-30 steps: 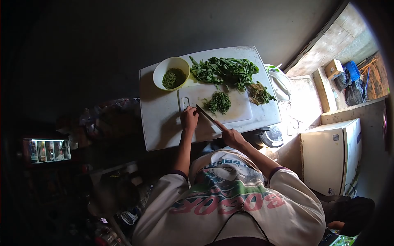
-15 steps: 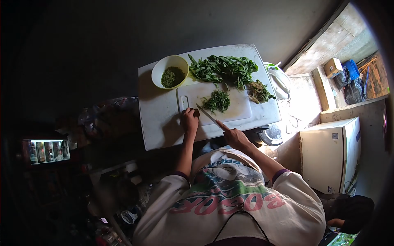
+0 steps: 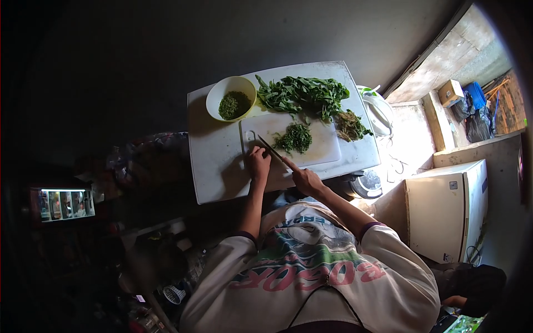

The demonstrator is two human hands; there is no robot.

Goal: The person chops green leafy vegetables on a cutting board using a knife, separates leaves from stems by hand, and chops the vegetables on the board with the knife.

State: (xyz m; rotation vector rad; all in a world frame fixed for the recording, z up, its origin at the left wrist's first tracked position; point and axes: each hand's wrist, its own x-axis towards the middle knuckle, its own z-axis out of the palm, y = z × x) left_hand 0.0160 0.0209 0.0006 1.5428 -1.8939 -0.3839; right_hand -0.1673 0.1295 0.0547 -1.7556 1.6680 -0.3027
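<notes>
A white cutting board (image 3: 327,150) lies on the table, with a pile of chopped greens (image 3: 295,139) at its middle. My right hand (image 3: 306,181) grips a knife (image 3: 270,147) at the board's near edge, its blade slanting up and left past the pile. On the board's near left corner, below the handle slot, rests my left hand (image 3: 259,162). Its fingers are curled in close to the blade; what they hold, if anything, is too small to make out. Behind the board lie whole leafy greens (image 3: 305,93). A pale yellow bowl (image 3: 218,90) at the back left holds finely chopped greens.
The white table (image 3: 214,166) stands against a dark wall. Some wilted trimmings (image 3: 351,126) lie right of the board. A round dark-rimmed appliance (image 3: 367,184) is below the table's right edge, and a white fridge (image 3: 436,211) stands farther right. A person's dark sleeve (image 3: 486,286) shows at lower right.
My right hand and the knife have moved left, bringing the blade tip nearer the board's handle slot. My left hand has shifted only slightly. The chopped pile looks the same.
</notes>
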